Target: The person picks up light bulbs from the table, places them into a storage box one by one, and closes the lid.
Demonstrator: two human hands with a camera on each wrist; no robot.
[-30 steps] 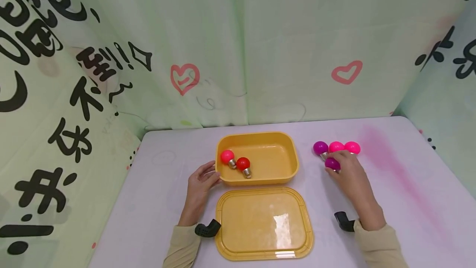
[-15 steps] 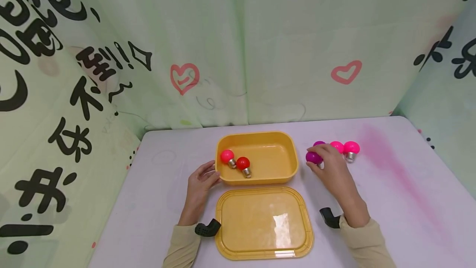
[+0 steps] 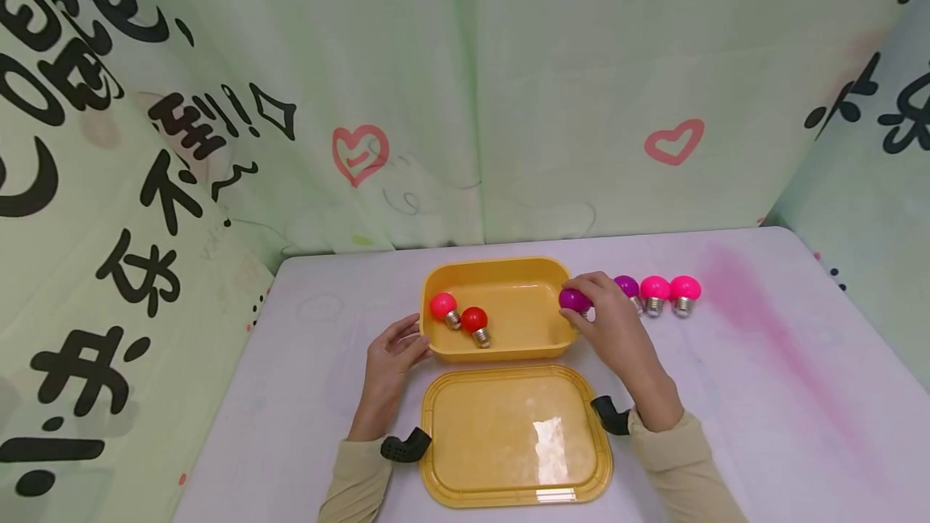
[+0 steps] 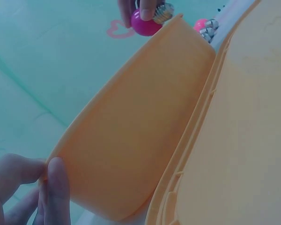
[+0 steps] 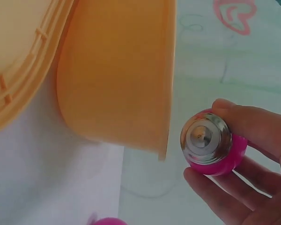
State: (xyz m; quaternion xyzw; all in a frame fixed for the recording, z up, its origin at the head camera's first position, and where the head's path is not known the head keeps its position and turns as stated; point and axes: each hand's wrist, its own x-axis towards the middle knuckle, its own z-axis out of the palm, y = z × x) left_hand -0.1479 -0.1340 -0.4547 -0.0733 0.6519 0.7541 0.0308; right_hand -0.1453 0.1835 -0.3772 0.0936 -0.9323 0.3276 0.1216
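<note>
My right hand (image 3: 617, 333) pinches a purple light bulb (image 3: 575, 300) between thumb and fingers at the right rim of a yellow plastic box (image 3: 501, 357). In the right wrist view, the bulb's metal base (image 5: 201, 136) faces the camera, and the bulb is held above rim height, just outside the wall. At the box's left end, my left hand (image 3: 392, 357) grips the rim, with thumb and fingers on either side of the wall in the left wrist view. Inside the box lie a pink bulb (image 3: 442, 305) and a red bulb (image 3: 475, 319), both toward the left.
Right of the box stand another purple bulb (image 3: 628, 286), partly behind my right hand, and two pink bulbs (image 3: 655, 289). A yellow lid (image 3: 516, 436) lies flat in front of the box. Printed fabric (image 3: 508, 103) hangs along the table's back edge.
My right hand has carried the purple bulb leftward from beside the other bulbs to the box's right rim. My left hand and the box have stayed in place.
</note>
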